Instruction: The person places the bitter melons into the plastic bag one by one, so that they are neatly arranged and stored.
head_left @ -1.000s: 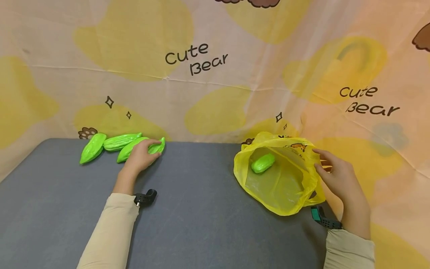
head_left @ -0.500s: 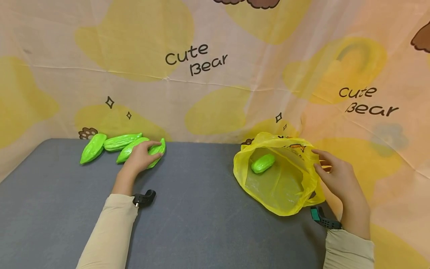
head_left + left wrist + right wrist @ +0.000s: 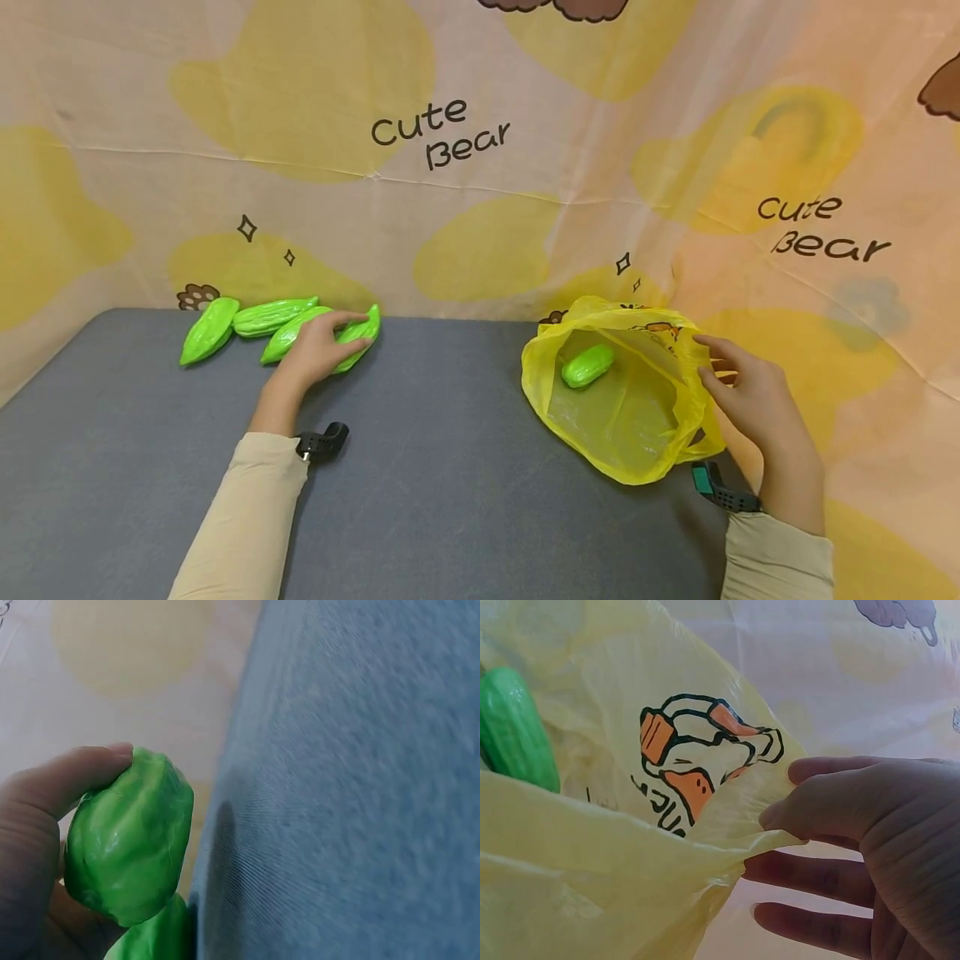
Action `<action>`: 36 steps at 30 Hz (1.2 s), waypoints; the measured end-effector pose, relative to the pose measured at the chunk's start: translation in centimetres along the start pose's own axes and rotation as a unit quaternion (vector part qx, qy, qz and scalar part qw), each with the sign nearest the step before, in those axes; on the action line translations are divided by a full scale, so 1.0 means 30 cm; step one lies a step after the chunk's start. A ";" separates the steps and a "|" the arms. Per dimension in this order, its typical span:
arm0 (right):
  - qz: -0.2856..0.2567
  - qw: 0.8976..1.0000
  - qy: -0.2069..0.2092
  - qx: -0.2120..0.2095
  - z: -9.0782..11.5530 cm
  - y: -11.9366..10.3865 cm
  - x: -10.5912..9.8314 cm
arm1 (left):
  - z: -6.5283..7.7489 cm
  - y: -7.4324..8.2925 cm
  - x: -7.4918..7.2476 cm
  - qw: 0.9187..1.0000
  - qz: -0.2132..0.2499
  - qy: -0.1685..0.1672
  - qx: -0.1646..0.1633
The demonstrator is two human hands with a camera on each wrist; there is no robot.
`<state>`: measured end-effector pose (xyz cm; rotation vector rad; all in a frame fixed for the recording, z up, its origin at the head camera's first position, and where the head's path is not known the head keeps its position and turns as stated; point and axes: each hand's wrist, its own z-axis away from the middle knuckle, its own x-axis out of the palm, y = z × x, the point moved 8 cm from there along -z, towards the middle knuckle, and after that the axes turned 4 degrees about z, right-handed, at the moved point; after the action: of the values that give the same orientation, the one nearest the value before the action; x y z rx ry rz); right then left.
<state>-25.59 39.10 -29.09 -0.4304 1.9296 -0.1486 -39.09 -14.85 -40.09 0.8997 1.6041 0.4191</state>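
My left hand (image 3: 309, 348) grips a glossy, ridged green bitter melon (image 3: 360, 333) at the table's far left. In the left wrist view, thumb and fingers clasp this bitter melon (image 3: 131, 840), and part of another green one (image 3: 157, 934) shows below it. Three more bitter melons lie just left of the hand, the nearest (image 3: 279, 340) partly behind it. On the right, my right hand (image 3: 761, 404) pinches the rim of a yellow plastic bag (image 3: 534, 375), its mouth spread wide towards me. One bitter melon (image 3: 588, 366) lies inside, also visible in the right wrist view.
A dark grey table (image 3: 435, 467) lies under everything. Behind it and along the right hangs a printed cloth (image 3: 480, 242) with "cute Bear" lettering. The cloth comes down close behind the bitter melons and the bag.
The bitter melon in my left hand has turned and shifted slightly to the right, its tip now farther out past the fingers. The right hand and bag have barely moved.
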 end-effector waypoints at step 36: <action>0.005 0.999 0.027 -0.018 -0.005 -0.030 -0.015 | -0.031 0.406 0.073 0.982 0.161 -0.058 0.081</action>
<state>-25.38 38.39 -28.38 -0.4446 1.9900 -0.1196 -36.11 -5.27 -32.80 1.2932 1.4024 0.4558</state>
